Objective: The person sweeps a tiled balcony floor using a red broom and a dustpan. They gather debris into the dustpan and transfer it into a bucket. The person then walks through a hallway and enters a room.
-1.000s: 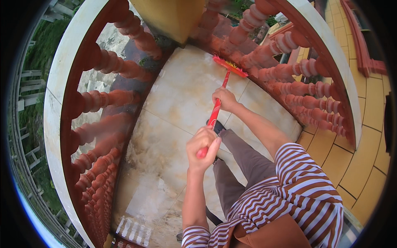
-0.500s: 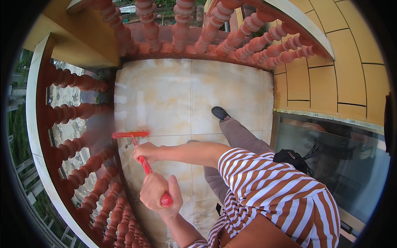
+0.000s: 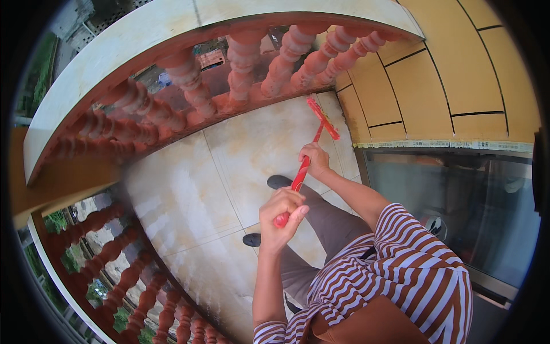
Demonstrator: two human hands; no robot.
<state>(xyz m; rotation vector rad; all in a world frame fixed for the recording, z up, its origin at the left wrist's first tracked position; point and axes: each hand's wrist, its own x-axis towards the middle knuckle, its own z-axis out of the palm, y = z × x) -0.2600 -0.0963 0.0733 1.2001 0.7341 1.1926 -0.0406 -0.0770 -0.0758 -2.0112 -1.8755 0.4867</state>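
Left grip (image 3: 282,210) — wrapped tight round the top end of that red broom (image 3: 301,176), thumb showing | right grip (image 3: 314,160) clasping the handle lower down | broom head (image 3: 323,119) down at the pale floor (image 3: 183,166), near the corner where yellow wall (image 3: 421,86) meets red railing (image 3: 240,66) — dark shoes (image 3: 279,182) on this side

The brush handle (image 3: 301,174) looks glossy plastic, the floor tiles (image 3: 246,155) smooth, the balusters (image 3: 240,66) matt.
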